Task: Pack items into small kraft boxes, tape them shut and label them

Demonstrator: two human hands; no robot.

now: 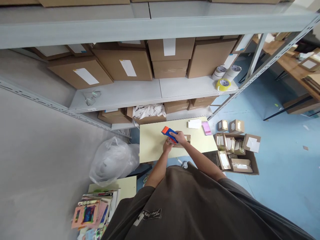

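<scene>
A blue tape dispenser [169, 132] with an orange end is in my right hand [179, 137], its fingers wrapped round it. The dispenser is tilted, with its orange end up and to the left, above the table [152, 140]. Under it lies a small cardboard box [188, 138], partly covered by my right hand and forearm. My left hand [167, 146] is closed at the left end of this box, close below the dispenser. Its fingertips are partly hidden.
White paper [194, 123] and a pink printed stack [206, 128] lie at the table's back right. A large carton [255, 163] of small packed boxes stands right, on the floor. Shelving [120, 91] with boxes, tape rolls [223, 84] and glasses [92, 97] rises ahead. A plastic bag [112, 161] sits left.
</scene>
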